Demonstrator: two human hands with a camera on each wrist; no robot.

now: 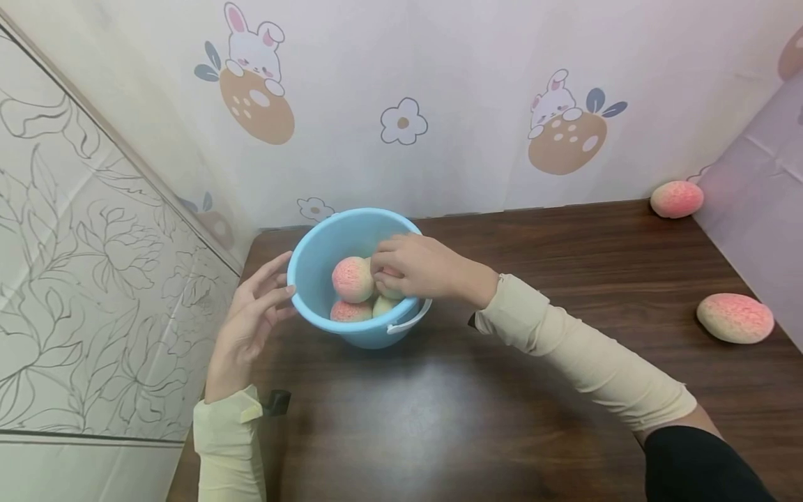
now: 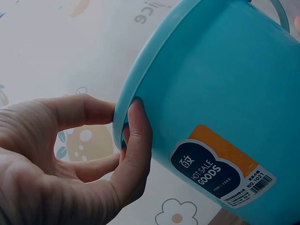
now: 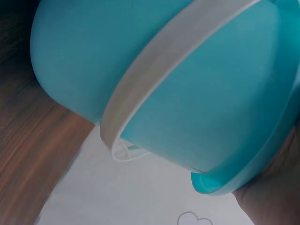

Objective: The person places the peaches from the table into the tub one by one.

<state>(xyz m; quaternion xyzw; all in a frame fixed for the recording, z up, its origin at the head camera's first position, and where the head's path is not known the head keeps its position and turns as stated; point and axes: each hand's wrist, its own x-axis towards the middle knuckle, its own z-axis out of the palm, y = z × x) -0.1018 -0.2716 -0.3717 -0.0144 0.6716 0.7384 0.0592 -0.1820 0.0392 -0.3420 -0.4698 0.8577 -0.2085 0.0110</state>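
A light-blue bucket [image 1: 373,337] stands on the table near the back wall, with several pink-and-cream toy peaches [image 1: 353,279] inside. My left hand [image 1: 247,324] pinches its rim at the left; in the left wrist view the thumb and fingers [image 2: 137,136] sit on either side of the lip. Reaching over the right side of the rim, my right hand [image 1: 423,265] has its fingers curled over one peach [image 1: 392,287] among the others. That peach is partly hidden by the hand. In the right wrist view the bucket's outer wall [image 3: 201,93] hides the fingertips.
Two more toy peaches lie on the right of the dark wooden table [image 1: 564,432]: one peach [image 1: 677,199] in the back corner, another peach [image 1: 735,318] closer to me. The bucket's white handle [image 3: 140,84] hangs down its right side. Patterned walls [image 1: 464,139] border the table.
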